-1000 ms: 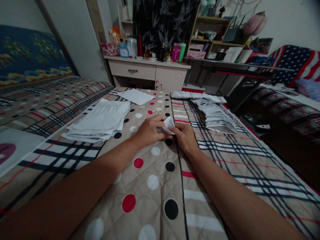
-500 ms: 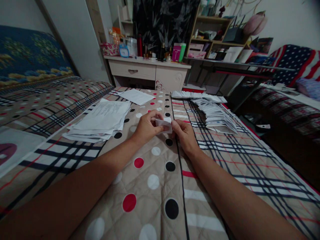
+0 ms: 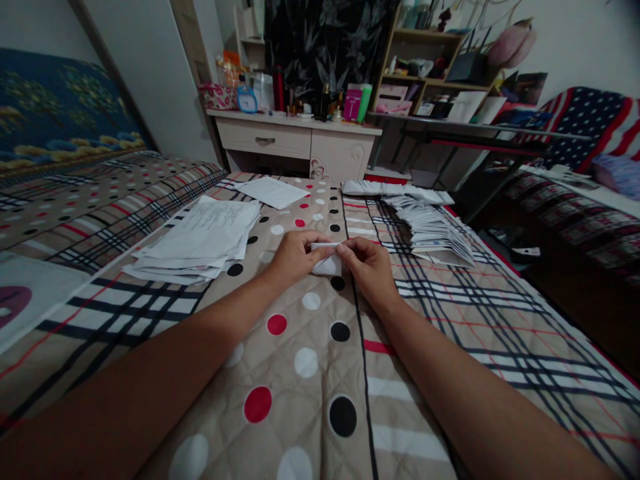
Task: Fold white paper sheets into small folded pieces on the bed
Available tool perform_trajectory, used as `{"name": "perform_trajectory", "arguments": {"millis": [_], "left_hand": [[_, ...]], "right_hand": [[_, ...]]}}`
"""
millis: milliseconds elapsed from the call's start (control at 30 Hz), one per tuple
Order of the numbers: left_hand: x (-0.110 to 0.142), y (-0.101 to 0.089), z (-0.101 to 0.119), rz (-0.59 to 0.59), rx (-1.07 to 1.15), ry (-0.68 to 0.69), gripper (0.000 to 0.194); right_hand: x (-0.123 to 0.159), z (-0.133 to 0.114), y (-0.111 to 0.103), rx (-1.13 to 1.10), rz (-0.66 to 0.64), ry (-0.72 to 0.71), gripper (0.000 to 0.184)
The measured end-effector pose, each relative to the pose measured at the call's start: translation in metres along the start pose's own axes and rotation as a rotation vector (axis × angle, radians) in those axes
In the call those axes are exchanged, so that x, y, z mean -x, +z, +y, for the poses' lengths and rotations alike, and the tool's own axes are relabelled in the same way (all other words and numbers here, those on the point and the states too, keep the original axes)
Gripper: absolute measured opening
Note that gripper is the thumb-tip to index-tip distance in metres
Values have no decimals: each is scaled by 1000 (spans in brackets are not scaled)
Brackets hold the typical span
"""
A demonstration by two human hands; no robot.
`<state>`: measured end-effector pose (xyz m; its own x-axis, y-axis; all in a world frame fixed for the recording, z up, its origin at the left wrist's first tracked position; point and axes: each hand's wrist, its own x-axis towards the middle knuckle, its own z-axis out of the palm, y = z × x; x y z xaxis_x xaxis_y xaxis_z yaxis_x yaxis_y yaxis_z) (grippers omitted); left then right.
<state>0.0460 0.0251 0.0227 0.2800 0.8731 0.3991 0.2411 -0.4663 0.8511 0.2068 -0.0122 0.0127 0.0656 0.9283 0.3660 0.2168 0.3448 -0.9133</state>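
Note:
Between my two hands is a small folded piece of white paper (image 3: 329, 265), held just over the bedspread. My left hand (image 3: 296, 257) pinches its left side, thumb along the top edge. At its upper right corner, the thumb and fingers of my right hand (image 3: 369, 267) grip it. To the left lies a stack of white sheets (image 3: 200, 237), the top one bearing printed lines. A separate white sheet (image 3: 273, 192) rests behind the stack. On the right sits a row of folded paper pieces (image 3: 435, 233), packed close together, with another long row of folded paper (image 3: 395, 192) behind it.
The patterned bedspread (image 3: 305, 413) lies under everything. Beyond the bed stands a white dresser (image 3: 265, 139) with bottles, a blue clock (image 3: 247, 99) and boxes. A shelf unit (image 3: 425, 83) is at the back right, and a flag-patterned cloth (image 3: 575, 130) lies farther right.
The folded paper was turned in my fingers, standing up half a second ago, and now tips down flatter with its upper edge under my left thumb. The stacks stay where they were.

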Motion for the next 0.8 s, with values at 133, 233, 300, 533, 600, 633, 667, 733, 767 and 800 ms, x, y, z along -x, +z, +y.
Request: {"name": "perform_trajectory", "arguments": {"millis": [133,233,300,533,600,633,667,733,767,800], "left_hand": [[-1,-3,0,-17,-94,37,12],[-1,-5,-1,-57,-148,65,18],[-1,-7,-2,-108,-185,82,19],[-2,-7,0,-2,200,-64,27],[-3,-7,0,32,407,-170,48],[-3,-6,1,21,485,-222,56],[-2,-5,1,4,545,-268,63],[-1,-2,2,-31,604,-317,69],[0,-1,2,-39,608,-317,67],[1,1,2,-36,597,-301,64]], "right_hand": [[1,1,0,-1,-94,27,30],[1,3,-1,74,-198,-12,29],[2,2,-3,151,-300,-42,30],[6,-12,-2,143,-237,-69,38],[6,-13,-2,79,-115,-49,37],[6,-13,-1,57,-73,-45,37],[6,-13,-1,45,-47,-46,37],[5,-12,-1,30,-40,-55,37],[5,-12,0,22,-47,-56,37],[5,-11,0,13,-58,-53,37]]}}
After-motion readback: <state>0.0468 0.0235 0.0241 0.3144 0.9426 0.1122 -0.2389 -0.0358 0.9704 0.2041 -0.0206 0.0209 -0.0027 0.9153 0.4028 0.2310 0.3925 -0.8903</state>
